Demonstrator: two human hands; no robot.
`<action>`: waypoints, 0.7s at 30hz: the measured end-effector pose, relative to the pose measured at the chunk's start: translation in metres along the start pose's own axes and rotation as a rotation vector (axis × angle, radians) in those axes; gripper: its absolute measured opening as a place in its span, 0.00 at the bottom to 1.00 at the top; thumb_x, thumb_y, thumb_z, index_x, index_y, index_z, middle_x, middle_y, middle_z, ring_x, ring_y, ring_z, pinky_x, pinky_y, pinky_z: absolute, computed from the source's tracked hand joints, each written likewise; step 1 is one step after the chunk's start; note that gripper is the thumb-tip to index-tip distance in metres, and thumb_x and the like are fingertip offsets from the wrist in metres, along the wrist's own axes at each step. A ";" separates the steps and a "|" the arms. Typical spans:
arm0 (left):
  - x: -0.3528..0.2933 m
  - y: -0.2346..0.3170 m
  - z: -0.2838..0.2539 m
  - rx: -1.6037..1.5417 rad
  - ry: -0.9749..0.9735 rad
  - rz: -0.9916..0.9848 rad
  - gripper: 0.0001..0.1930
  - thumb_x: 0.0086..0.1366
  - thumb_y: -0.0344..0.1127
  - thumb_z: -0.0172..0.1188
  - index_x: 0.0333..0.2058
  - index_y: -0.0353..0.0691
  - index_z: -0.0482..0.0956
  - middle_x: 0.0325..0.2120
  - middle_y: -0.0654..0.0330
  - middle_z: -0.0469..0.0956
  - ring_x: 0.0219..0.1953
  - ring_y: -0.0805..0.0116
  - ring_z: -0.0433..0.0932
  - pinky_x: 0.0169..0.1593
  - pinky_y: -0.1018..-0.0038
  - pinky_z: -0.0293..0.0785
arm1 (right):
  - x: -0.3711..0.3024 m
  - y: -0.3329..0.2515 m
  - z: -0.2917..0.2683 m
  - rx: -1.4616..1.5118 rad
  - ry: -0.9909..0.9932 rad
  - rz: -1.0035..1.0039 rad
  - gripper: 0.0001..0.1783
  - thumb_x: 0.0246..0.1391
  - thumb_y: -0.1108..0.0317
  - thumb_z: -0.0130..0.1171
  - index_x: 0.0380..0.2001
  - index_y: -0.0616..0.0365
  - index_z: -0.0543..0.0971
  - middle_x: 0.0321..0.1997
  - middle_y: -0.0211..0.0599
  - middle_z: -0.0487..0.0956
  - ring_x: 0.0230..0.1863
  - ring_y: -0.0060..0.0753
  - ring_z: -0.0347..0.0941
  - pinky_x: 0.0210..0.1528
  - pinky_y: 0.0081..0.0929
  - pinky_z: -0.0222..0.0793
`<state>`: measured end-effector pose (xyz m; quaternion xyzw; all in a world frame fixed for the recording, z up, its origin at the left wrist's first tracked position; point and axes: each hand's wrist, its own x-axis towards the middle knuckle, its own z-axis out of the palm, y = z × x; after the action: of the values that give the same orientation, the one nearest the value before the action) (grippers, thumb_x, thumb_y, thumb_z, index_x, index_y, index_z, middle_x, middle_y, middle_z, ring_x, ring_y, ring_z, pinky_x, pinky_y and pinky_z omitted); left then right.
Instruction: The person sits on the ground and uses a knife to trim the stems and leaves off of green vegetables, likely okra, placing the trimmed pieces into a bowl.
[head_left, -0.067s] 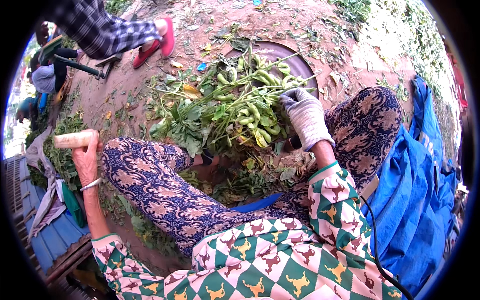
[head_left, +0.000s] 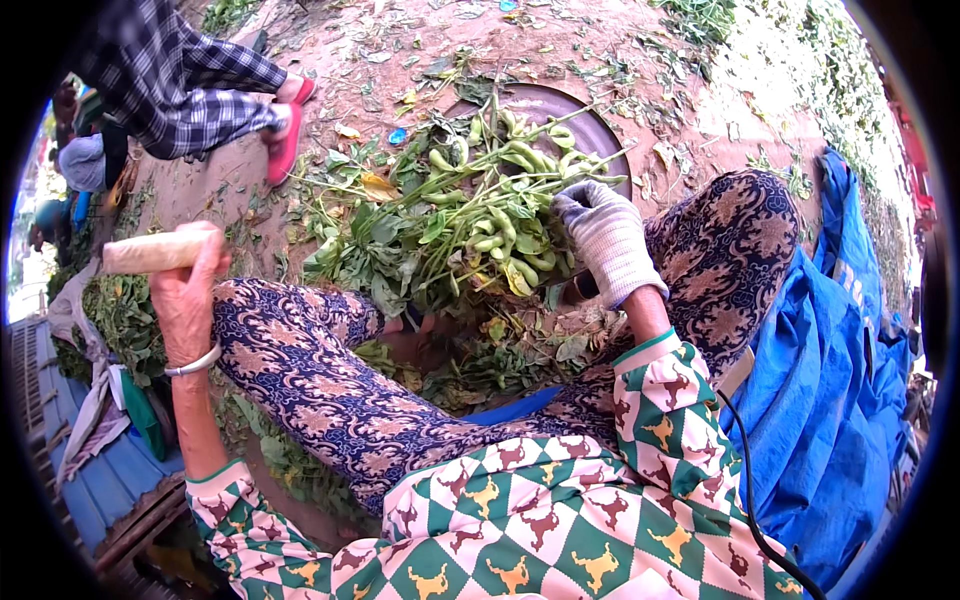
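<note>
My left hand [head_left: 188, 300], bare with a pale bangle at the wrist, is closed round a short, thick, light-coloured wooden stick [head_left: 150, 252] beside my left knee. The stick lies roughly level and points left. My right hand [head_left: 605, 235], in a grey-white knitted glove, has its fingers closed at the right side of a heap of green bean plants [head_left: 490, 215]. It grips the ends of the stalks there, though the fingertips are partly hidden. Plump green pods and wilted leaves hang on the plants between my knees.
A round brown metal lid or tray [head_left: 600, 130] lies under the heap's far edge. Blue tarpaulin [head_left: 830, 390] is bunched at my right. A person in checked trousers [head_left: 175, 85] and red shoes stands far left. Loose leaves litter the earth floor [head_left: 400, 60].
My left hand has moved a little right and away from me, still holding the stick. The person in checked trousers has shifted left, legs placed differently. My right hand has barely moved.
</note>
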<state>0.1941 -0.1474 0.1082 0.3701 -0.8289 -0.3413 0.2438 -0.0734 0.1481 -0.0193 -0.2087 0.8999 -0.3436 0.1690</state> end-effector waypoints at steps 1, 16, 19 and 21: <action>-0.003 0.022 0.030 -0.037 -0.119 0.008 0.07 0.58 0.32 0.60 0.33 0.36 0.77 0.22 0.65 0.76 0.25 0.78 0.74 0.31 0.82 0.70 | -0.005 -0.005 -0.005 0.076 -0.048 0.051 0.07 0.51 0.66 0.59 0.29 0.58 0.78 0.17 0.30 0.74 0.17 0.16 0.64 0.21 0.20 0.63; -0.072 0.078 0.219 -0.815 -0.526 -0.382 0.10 0.59 0.33 0.59 0.37 0.34 0.75 0.31 0.59 0.78 0.34 0.70 0.78 0.33 0.76 0.77 | -0.054 -0.019 -0.015 0.750 -0.468 0.481 0.11 0.53 0.64 0.57 0.35 0.61 0.78 0.18 0.26 0.74 0.15 0.13 0.65 0.16 0.13 0.60; -0.075 0.076 0.220 -0.668 -0.506 -0.261 0.10 0.58 0.33 0.60 0.35 0.33 0.77 0.29 0.62 0.78 0.31 0.75 0.76 0.34 0.78 0.75 | -0.054 -0.023 -0.014 0.637 -0.490 0.452 0.11 0.52 0.65 0.58 0.33 0.62 0.78 0.19 0.27 0.75 0.17 0.12 0.66 0.17 0.14 0.61; -0.077 0.073 0.224 -0.523 -0.453 -0.087 0.08 0.58 0.32 0.60 0.34 0.33 0.78 0.27 0.63 0.77 0.29 0.78 0.74 0.34 0.80 0.72 | -0.053 -0.014 0.001 0.316 -0.379 0.177 0.16 0.48 0.57 0.60 0.33 0.60 0.79 0.23 0.38 0.79 0.23 0.30 0.74 0.28 0.27 0.69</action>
<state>0.0606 0.0350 0.0061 0.2451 -0.7299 -0.6256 0.1253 -0.0238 0.1642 -0.0019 -0.1607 0.8022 -0.4185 0.3944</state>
